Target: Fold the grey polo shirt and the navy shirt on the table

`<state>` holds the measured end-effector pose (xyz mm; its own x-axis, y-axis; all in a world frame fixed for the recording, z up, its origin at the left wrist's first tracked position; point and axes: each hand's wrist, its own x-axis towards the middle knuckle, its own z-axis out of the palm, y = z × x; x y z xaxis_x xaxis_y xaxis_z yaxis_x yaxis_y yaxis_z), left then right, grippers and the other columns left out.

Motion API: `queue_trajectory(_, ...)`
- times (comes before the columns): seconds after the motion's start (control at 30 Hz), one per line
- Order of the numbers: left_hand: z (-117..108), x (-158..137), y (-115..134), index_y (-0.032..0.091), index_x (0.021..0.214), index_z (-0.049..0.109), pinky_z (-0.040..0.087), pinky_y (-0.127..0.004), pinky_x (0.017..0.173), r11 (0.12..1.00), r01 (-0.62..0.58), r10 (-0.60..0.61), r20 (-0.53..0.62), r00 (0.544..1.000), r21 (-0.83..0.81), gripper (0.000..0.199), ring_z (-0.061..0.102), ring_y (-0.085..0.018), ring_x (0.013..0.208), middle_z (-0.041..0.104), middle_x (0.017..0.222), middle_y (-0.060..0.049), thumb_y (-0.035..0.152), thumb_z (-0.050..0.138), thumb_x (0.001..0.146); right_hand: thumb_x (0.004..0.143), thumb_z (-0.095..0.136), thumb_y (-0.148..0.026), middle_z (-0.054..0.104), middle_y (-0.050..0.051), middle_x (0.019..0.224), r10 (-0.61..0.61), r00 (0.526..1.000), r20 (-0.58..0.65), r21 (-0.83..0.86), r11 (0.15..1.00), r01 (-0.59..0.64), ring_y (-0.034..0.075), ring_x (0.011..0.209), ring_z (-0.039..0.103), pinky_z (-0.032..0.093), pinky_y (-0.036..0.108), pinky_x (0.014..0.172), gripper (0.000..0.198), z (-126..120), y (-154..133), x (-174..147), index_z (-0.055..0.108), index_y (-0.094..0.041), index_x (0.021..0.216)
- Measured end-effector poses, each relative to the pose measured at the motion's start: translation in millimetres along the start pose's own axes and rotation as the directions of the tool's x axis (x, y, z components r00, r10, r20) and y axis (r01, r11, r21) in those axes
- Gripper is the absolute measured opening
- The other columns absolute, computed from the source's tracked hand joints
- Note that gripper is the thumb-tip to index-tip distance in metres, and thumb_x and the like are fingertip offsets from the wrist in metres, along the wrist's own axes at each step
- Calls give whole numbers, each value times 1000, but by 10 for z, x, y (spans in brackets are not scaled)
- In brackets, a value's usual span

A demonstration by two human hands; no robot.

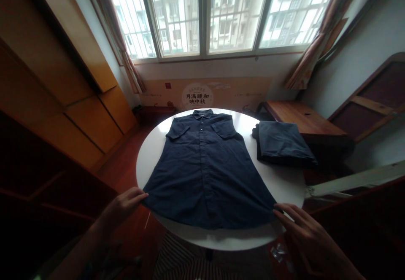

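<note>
A dark navy button-up shirt (202,170) lies front side up on a round white table (146,153), its collar at the far edge. Both short sleeves are folded inward over the chest. My left hand (128,200) pinches the lower left corner of the hem. At the opposite corner, my right hand (299,223) has the hem between thumb and fingers. Between the two hands the hem is spread wide, close to the table's near edge.
Folded dark clothes (281,143) are stacked at the table's right side. A wooden bench (305,119) stands behind them. Orange-brown cabinets (91,119) line the left wall. A barred window (205,18) and a printed cardboard panel (228,92) are at the back.
</note>
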<state>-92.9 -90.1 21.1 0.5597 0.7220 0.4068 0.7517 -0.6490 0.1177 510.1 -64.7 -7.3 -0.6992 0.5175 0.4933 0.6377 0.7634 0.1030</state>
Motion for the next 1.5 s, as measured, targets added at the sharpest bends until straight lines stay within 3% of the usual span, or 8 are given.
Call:
queue_trajectory(0.13, 24, -91, -1, 18, 116, 63, 56, -22, 75, 1000, -27, 27, 9, 1000, 16, 28, 65, -13, 87, 65, 99, -7, 10, 44, 97, 85, 42, -2, 67, 12, 118, 14, 1000, 24, 31, 999, -14, 21, 107, 63, 55, 31, 88, 42, 31, 22, -57, 66, -18, 116)
queue_trajectory(0.3, 98, -72, -60, 19, 117, 63, 57, -26, 80, 996, -34, 36, -24, 999, 82, 29, 64, -15, 95, 63, 108, -10, 10, 46, 96, 91, 56, -30, 59, 16, 130, 180, 983, -35, 73, 982, -177, 27, 115, 60, 56, 38, 91, 42, 121, -84, 101, 58, -17, 131)
queue_trajectory(0.63, 25, 71, 0, 21, 110, 67, 57, -27, 78, 989, -113, 115, -15, 993, 100, 25, 62, -15, 89, 67, 98, -6, 11, 50, 95, 91, 43, -9, 69, 11, 119, 26, 996, -86, 89, 996, -18, 21, 114, 61, 57, 32, 88, 34, 157, -115, 165, 70, -19, 109)
queue_trajectory(0.9, -27, 34, -20, 20, 101, 69, 55, -27, 79, 996, -74, 75, -15, 997, 57, 17, 63, -14, 85, 68, 95, -6, 18, 54, 95, 93, 51, -19, 69, 11, 117, 80, 994, -80, 190, 980, -64, 21, 107, 65, 60, 30, 86, 23, 109, -168, 157, 69, -19, 107)
queue_trajectory(1.03, -118, 239, 53, 18, 85, 69, 54, -26, 76, 999, 16, -12, 68, 998, -49, 20, 63, -14, 81, 67, 88, -5, 28, 55, 95, 90, 61, -30, 70, 11, 114, 160, 983, -94, 227, 964, -135, 24, 103, 68, 61, 35, 83, 21, 72, -211, 300, 70, -21, 108)
queue_trajectory(1.2, -28, 732, -67, 17, 82, 70, 54, -27, 77, 976, 138, -141, -3, 990, -171, 33, 64, -15, 83, 68, 87, -7, 29, 45, 99, 92, 59, -28, 72, 10, 108, 188, 979, -85, 327, 933, -151, 24, 100, 68, 59, 37, 85, 19, -68, -168, 750, 71, -23, 106)
queue_trajectory(1.33, 288, 1100, -273, 18, 100, 71, 50, -34, 96, 953, 259, -258, 23, 966, -157, 34, 63, -20, 106, 66, 112, -10, 41, 46, 98, 96, 51, -31, 67, 11, 120, 205, 979, -4, 385, 904, -188, 24, 109, 64, 55, 38, 93, 28, -44, -72, 1242, 67, -22, 118)
queue_trajectory(1.5, 673, 1138, -348, 23, 145, 43, 31, -52, 113, 943, 330, -332, 216, 918, 49, 58, 33, -30, 142, 34, 155, -12, 54, 42, 96, 96, 45, -54, 39, 8, 153, 280, 926, 253, 191, 924, -332, 31, 142, 33, 35, 56, 111, 58, 414, 22, 1331, 41, -27, 147)
